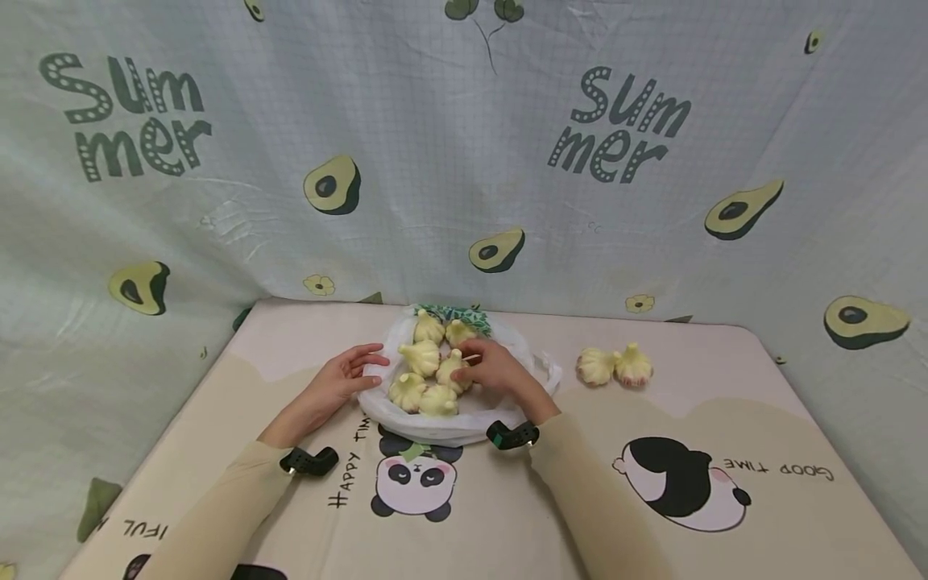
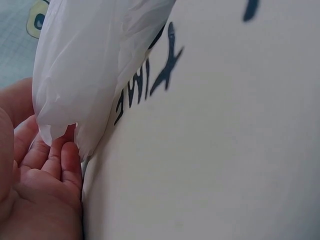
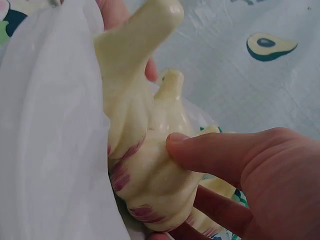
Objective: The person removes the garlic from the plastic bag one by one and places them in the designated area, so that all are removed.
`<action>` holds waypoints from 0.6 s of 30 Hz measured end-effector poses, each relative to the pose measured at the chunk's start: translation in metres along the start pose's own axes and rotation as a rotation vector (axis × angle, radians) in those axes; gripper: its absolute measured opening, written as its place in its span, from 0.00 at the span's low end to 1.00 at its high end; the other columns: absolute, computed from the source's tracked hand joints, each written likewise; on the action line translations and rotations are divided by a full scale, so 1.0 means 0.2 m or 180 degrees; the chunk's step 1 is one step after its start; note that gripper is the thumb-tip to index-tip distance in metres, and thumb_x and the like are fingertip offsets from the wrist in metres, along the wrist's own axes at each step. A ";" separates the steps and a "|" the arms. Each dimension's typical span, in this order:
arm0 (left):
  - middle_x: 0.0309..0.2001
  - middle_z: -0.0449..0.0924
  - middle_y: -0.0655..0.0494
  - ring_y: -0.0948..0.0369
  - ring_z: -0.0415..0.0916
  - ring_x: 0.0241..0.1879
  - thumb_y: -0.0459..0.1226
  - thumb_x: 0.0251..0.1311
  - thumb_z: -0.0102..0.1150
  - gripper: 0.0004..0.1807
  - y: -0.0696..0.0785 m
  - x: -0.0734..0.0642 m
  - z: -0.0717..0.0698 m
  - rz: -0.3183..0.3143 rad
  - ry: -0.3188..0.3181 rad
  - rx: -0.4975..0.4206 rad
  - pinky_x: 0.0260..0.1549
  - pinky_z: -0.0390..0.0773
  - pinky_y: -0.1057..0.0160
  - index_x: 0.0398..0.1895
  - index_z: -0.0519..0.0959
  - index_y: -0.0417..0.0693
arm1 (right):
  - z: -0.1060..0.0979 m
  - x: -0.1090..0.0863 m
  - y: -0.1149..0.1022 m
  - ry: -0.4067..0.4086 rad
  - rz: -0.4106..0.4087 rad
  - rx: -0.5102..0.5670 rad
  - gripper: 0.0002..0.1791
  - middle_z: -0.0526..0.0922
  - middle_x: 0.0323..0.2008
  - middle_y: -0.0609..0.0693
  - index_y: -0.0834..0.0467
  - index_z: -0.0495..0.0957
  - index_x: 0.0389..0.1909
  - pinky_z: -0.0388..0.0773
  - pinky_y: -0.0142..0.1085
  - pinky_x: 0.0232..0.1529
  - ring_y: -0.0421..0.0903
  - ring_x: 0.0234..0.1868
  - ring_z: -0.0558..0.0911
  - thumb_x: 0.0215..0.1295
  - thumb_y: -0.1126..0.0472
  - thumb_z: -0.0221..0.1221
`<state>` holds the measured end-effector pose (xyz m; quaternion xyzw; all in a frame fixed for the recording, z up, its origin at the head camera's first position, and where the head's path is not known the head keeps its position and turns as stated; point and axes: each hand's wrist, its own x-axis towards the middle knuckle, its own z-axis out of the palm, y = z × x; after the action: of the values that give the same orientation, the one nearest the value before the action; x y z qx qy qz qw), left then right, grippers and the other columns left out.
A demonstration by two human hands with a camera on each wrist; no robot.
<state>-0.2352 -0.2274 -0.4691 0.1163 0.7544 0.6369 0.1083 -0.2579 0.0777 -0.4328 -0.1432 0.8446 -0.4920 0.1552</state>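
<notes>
A white plastic bag point(image 1: 435, 428) lies spread on the table, with several garlic bulbs point(image 1: 419, 358) inside. At its right side my right hand point(image 1: 500, 374) reaches in and pinches one garlic bulb point(image 3: 155, 182) between thumb and fingers. That bulb leans against its neighbours, its purple-streaked base showing in the right wrist view. My left hand point(image 1: 332, 391) rests at the left edge of the bag, fingers loosely extended. In the left wrist view, the fingers point(image 2: 50, 157) of that hand touch the hanging plastic edge, which partly hides them.
Two more garlic bulbs point(image 1: 615, 366) sit side by side on the table point(image 1: 507, 499), right of the bag. Behind the table hangs a cloth point(image 1: 420, 161) printed with avocados. A green patterned patch point(image 1: 453, 315) shows at the far side of the bag.
</notes>
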 end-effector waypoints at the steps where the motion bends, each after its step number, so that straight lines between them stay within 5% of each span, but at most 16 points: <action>1: 0.59 0.73 0.37 0.61 0.72 0.56 0.28 0.64 0.62 0.34 0.00 0.00 0.00 -0.0001 -0.0001 0.0001 0.52 0.70 0.75 0.72 0.61 0.36 | 0.00 0.00 0.00 0.0014 -0.0006 -0.0026 0.19 0.80 0.53 0.56 0.60 0.80 0.52 0.79 0.43 0.49 0.53 0.54 0.79 0.59 0.61 0.69; 12: 0.60 0.73 0.37 0.64 0.73 0.55 0.28 0.64 0.62 0.34 0.01 -0.01 0.00 -0.0093 0.0046 -0.0029 0.51 0.71 0.74 0.72 0.62 0.39 | -0.05 -0.03 -0.03 -0.0006 -0.0001 -0.0222 0.21 0.80 0.53 0.52 0.57 0.81 0.55 0.76 0.45 0.55 0.52 0.58 0.77 0.59 0.62 0.67; 18: 0.60 0.73 0.36 0.62 0.73 0.56 0.29 0.64 0.62 0.34 0.01 0.00 0.00 -0.0049 0.0021 -0.0011 0.51 0.71 0.74 0.72 0.62 0.38 | -0.09 -0.07 -0.03 -0.0023 -0.0232 -0.0376 0.18 0.81 0.53 0.52 0.56 0.82 0.51 0.74 0.47 0.58 0.53 0.59 0.77 0.59 0.62 0.67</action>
<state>-0.2349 -0.2268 -0.4676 0.1081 0.7546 0.6377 0.1109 -0.2511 0.0953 -0.4181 -0.1845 0.8658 -0.4461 0.1315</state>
